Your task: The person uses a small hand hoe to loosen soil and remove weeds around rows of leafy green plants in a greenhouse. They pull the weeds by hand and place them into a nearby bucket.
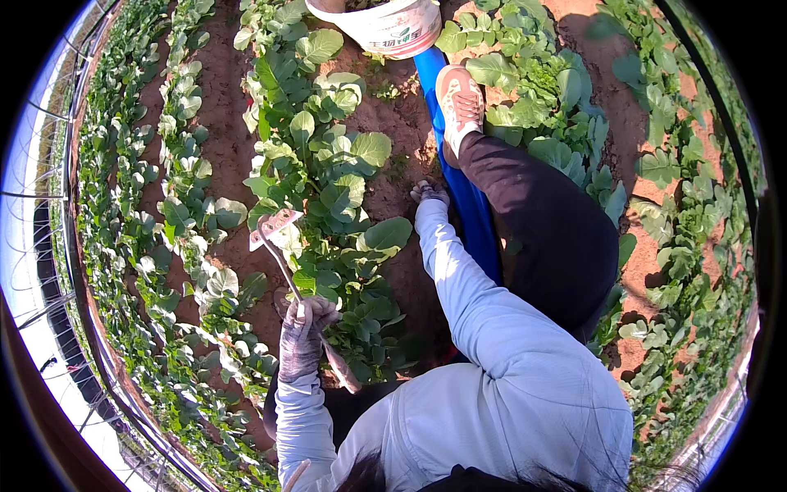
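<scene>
My left hand, in a dirty thin glove, is closed round the handle of a small hoe. The hoe's pale flat blade is raised over a row of leafy green plants, and the handle's lower end sticks out below my fist. My right hand, also gloved, reaches forward to the soil between that row and a flat blue hose. Its fingers are curled in at the ground. Anything they hold is too small to make out.
A white bucket with printing stands ahead, by the hose. My right shoe rests beside the hose, knee bent. More plant rows run on both sides, with reddish soil between. A curved frame and pale sheeting border the left.
</scene>
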A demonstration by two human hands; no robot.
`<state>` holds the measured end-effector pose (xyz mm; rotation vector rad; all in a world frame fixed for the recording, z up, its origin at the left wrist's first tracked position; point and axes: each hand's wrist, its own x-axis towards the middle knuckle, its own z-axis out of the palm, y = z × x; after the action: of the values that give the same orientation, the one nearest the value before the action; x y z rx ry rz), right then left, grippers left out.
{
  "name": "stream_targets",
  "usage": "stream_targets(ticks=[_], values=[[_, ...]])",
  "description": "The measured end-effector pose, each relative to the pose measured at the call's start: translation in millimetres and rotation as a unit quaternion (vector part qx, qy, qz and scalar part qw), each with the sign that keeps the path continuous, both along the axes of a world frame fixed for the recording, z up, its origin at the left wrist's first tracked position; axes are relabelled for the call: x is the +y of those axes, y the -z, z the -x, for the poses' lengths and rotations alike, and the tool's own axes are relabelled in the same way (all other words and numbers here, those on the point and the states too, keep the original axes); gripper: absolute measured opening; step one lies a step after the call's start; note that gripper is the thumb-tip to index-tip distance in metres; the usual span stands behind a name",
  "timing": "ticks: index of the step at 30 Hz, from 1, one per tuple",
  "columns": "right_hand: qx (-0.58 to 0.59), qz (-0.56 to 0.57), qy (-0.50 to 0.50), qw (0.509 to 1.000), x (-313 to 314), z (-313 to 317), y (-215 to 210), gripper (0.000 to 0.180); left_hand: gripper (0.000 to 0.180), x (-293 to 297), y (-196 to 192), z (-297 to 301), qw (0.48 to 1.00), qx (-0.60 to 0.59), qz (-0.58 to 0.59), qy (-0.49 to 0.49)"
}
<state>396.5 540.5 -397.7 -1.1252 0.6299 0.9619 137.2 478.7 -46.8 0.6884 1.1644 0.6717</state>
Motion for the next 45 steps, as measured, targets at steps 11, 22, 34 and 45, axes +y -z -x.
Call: stream_targets(ticks=[11,22,34,45], values=[[-0.407,0.163,-0.545,0.715,62.2,-14.8,-26.7,0.033,0.027,-4.8,-3.0,6.1,0.999,0.011,0.002,-0.037],[0.077,0.068,-0.310,0.945,91.1,-65.6,-34.6,0.026,0.027,2.5,0.7,-2.1,1.000,0.002,0.001,0.012],[-0.338,0.068,-0.631,0.695,39.6,-48.5,-38.0,0.034,0.027,-3.3,-5.7,0.5,1.000,-0.002,-0.012,0.000],[-0.536,0.247,-0.719,0.366,52.6,-30.5,-112.0,0.031,0.028,-4.1,-10.8,1.4,1.000,-0.020,-0.019,0.010]])
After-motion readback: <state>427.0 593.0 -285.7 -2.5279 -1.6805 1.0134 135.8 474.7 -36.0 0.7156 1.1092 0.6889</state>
